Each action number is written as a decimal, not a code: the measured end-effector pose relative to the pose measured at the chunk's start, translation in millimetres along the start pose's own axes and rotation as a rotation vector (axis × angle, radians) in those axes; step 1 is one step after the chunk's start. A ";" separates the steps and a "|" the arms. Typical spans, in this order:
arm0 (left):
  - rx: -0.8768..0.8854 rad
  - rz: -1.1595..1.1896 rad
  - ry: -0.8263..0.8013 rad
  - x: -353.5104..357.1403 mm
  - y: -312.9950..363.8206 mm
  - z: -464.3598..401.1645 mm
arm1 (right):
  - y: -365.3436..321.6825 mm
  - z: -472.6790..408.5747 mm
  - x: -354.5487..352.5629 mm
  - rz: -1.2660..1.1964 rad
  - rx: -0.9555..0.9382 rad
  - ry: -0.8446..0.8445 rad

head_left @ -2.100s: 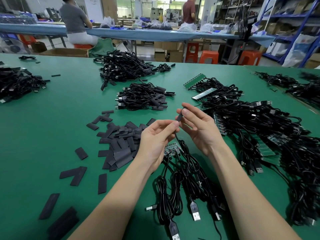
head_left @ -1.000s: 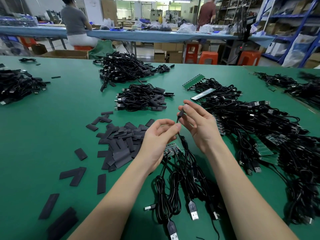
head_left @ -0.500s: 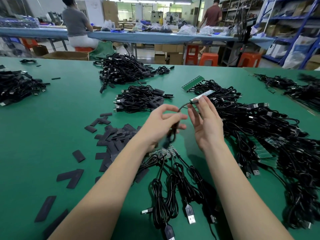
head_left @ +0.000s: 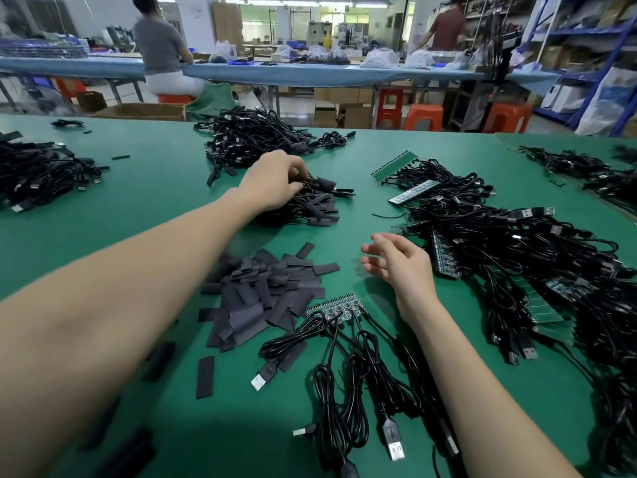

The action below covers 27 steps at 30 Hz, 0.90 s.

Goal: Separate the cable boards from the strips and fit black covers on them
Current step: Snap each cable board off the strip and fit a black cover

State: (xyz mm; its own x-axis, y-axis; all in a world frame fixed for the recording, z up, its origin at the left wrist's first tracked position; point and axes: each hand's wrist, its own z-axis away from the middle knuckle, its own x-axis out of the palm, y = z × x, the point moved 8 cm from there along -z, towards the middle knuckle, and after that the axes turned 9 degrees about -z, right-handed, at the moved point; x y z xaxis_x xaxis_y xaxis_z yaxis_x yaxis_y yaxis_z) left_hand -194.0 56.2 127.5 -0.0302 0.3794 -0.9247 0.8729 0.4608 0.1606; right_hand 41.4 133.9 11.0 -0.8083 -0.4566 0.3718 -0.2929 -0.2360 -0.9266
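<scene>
Table [head_left: 113,215], green, carries the work sorted by stage, which explains the layout. Unprocessed cables [head_left: 537,257] with green strips lie heaped at right, near the right hand. Finished pile [head_left: 310,205] sits at centre, away from the raw stock so the two do not mix. Black covers [head_left: 262,298] lie loose in front, within reach of either hand. Partial strip [head_left: 332,309], cables attached, rests just beside the covers, next in line by my judgement. Left hand [head_left: 275,182] reaches onto the finished pile, fingers curled down into it; whether they grip a cable I cannot tell. Right hand [head_left: 400,263] hovers over bare table, fingers loose, holding nothing. Tangled leads near the strip could snag a lift.
</scene>
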 end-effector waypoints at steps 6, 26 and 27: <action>-0.057 -0.217 -0.013 18.1 -22.2 -5.4 | -0.6 0.8 1.9 0.074 -0.010 -0.023; -0.262 0.793 0.213 31.4 61.6 145.3 | -21.2 14.3 22.9 0.922 -0.022 -0.287; -0.271 0.811 0.208 31.3 59.4 148.2 | -20.1 17.3 24.1 0.977 0.043 -0.319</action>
State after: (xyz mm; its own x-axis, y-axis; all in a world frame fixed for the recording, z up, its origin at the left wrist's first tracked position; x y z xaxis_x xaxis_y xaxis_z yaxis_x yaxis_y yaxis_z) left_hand -70.9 -23.5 56.9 0.4377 0.7986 -0.4131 0.5188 0.1509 0.8415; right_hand 36.6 112.7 39.6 -0.5082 -0.6710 -0.5400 0.4436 0.3335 -0.8319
